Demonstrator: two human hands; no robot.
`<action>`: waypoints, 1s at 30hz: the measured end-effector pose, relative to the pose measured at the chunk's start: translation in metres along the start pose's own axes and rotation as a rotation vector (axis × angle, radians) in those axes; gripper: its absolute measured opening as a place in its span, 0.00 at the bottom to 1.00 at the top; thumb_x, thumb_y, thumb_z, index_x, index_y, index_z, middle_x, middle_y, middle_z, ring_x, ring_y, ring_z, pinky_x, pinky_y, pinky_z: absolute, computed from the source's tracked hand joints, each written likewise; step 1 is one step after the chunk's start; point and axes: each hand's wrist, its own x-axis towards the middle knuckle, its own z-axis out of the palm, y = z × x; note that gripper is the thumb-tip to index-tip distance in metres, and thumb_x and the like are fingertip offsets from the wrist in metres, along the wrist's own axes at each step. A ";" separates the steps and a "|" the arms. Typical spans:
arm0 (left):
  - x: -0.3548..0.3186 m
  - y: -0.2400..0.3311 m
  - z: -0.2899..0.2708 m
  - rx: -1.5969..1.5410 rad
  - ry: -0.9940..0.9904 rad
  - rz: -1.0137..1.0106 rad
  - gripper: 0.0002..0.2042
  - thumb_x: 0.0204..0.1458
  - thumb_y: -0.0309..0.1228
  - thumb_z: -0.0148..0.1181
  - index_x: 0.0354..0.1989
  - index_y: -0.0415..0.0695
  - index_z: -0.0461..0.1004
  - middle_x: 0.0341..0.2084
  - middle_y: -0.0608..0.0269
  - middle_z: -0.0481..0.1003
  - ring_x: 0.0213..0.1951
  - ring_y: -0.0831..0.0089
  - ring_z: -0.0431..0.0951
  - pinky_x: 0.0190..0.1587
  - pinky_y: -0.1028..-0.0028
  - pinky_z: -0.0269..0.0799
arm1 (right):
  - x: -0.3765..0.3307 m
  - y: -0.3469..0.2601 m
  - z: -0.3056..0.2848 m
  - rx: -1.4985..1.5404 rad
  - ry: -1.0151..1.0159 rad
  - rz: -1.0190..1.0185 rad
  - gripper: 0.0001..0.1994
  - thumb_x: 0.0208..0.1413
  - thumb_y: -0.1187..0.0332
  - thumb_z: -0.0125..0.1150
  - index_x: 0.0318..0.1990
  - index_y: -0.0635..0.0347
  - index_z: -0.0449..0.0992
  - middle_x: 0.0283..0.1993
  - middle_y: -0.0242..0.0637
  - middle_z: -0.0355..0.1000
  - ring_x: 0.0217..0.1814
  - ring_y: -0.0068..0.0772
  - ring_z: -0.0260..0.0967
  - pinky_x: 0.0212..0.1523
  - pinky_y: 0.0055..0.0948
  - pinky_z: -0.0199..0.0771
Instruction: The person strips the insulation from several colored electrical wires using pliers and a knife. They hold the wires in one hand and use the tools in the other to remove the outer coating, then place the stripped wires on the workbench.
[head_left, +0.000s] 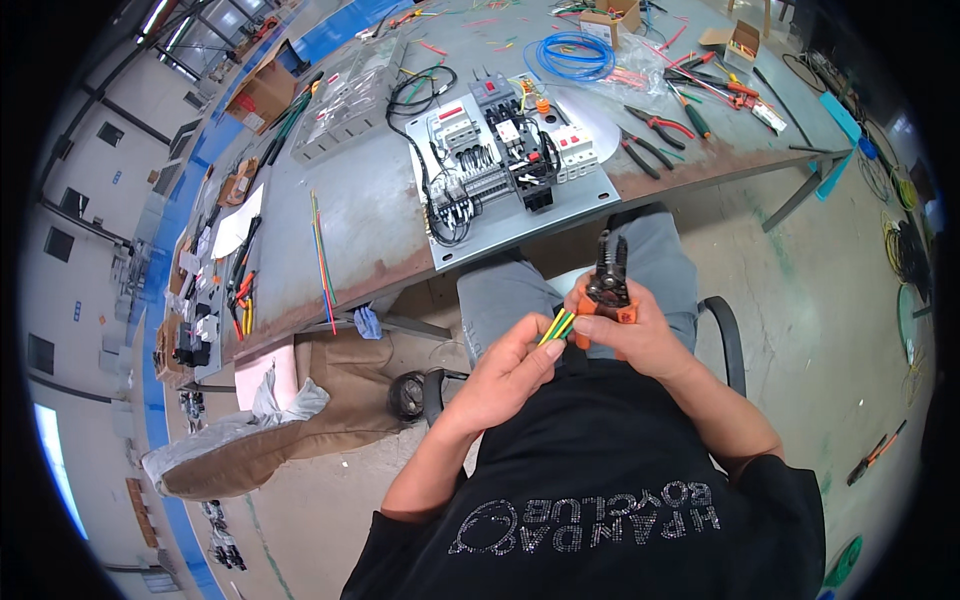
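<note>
Over my lap, my left hand (pixel 513 365) pinches a small bunch of yellow-green wires (pixel 557 328) between thumb and fingers. Close beside it, my right hand (pixel 640 335) is wrapped round the orange handles of a wire stripper (pixel 608 277), whose dark jaws point up and away from me. My right thumb reaches to the wires, and the two hands nearly touch. Past them, on the table's near edge, lies a metal mounting plate (pixel 470 249) with breakers, a contactor, terminal blocks and black wiring (pixel 490 180).
The grey worktable (pixel 370 220) carries red-handled pliers (pixel 660 125), a blue wire coil (pixel 572 58), loose coloured wires (pixel 322 262) and a clear-covered box (pixel 350 100). Chair armrests (pixel 724 345) flank me. To the left is a brown fabric-covered seat (pixel 340 400); another orange-handled tool (pixel 876 452) lies on the floor.
</note>
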 end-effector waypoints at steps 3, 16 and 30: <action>0.002 0.003 0.004 -0.038 0.013 0.002 0.09 0.75 0.37 0.50 0.48 0.44 0.69 0.21 0.78 0.60 0.23 0.89 0.57 0.25 0.81 0.52 | -0.001 -0.004 0.006 -0.018 0.054 -0.006 0.10 0.63 0.73 0.68 0.47 0.62 0.74 0.39 0.27 0.72 0.37 0.16 0.69 0.39 0.22 0.73; -0.003 0.009 -0.012 -0.341 0.011 -0.061 0.08 0.72 0.34 0.54 0.53 0.45 0.71 0.18 0.69 0.67 0.14 0.88 0.53 0.16 0.81 0.45 | -0.010 -0.007 -0.002 -0.251 -0.028 -0.084 0.18 0.61 0.68 0.71 0.55 0.63 0.75 0.42 0.28 0.71 0.43 0.19 0.67 0.45 0.25 0.71; -0.003 0.003 -0.025 -0.565 -0.170 -0.061 0.10 0.70 0.31 0.56 0.56 0.44 0.70 0.21 0.63 0.70 0.13 0.87 0.54 0.16 0.83 0.48 | -0.009 -0.006 0.000 -0.935 0.069 -0.569 0.27 0.45 0.70 0.76 0.56 0.57 0.81 0.46 0.41 0.74 0.47 0.46 0.73 0.47 0.41 0.76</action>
